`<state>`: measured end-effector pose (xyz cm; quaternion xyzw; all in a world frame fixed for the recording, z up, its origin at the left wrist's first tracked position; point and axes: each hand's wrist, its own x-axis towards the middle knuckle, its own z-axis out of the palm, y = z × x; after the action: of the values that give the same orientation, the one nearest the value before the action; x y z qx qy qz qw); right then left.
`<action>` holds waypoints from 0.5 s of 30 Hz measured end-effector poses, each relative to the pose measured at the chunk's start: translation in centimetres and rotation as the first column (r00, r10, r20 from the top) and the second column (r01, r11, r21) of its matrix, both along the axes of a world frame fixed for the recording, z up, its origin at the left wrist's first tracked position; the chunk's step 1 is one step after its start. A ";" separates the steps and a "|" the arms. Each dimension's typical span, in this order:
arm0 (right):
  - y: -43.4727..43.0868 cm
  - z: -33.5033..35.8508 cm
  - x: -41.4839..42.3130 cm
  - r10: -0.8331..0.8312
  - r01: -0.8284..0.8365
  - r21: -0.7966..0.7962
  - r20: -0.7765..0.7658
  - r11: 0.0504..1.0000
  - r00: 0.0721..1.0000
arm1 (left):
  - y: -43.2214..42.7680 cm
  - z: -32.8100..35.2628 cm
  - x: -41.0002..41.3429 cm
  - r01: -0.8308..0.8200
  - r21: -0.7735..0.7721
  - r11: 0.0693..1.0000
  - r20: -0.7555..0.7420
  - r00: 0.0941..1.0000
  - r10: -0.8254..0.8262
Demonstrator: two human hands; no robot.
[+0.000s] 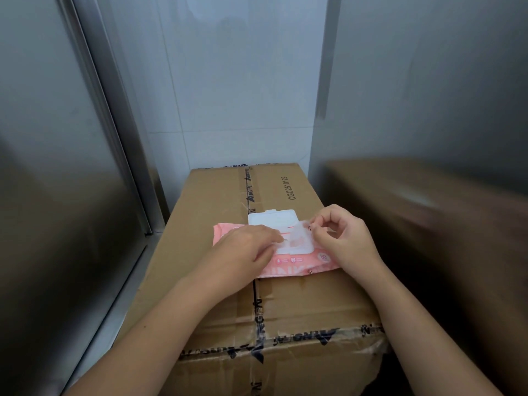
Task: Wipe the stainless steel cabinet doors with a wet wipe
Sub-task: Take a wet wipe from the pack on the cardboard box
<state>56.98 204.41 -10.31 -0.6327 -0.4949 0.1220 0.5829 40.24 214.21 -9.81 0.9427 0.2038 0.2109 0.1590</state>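
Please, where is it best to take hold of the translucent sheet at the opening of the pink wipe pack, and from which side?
Take the translucent sheet by its lifted right edge, from the right, as the right hand does. The open white lid lies on the far side; the left hand presses the wipe pack down on the left.

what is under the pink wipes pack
The pink wipes pack lies on a taped cardboard box. The box top beneath the pack and the box's contents are hidden.
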 end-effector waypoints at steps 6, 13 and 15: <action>0.0 -0.5 0.1 -0.001 0.001 0.028 0.000 1.000 1.000 | 0.6 0.5 0.9 0.019 -0.070 0.997 0.040 0.999 -0.017; 0.0 -0.6 0.1 0.011 -0.010 0.035 -0.005 0.999 1.000 | 1.2 0.7 1.8 0.025 -0.029 0.999 0.051 0.998 -0.024; -0.1 -0.6 0.1 0.008 -0.007 0.031 -0.004 0.999 1.000 | 1.3 0.8 1.9 0.041 -0.061 0.997 0.053 0.998 -0.038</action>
<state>57.07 204.35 -10.93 -0.6214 -0.4980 0.1177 0.5933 42.15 215.50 -9.05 0.9353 0.1875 0.2257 0.1976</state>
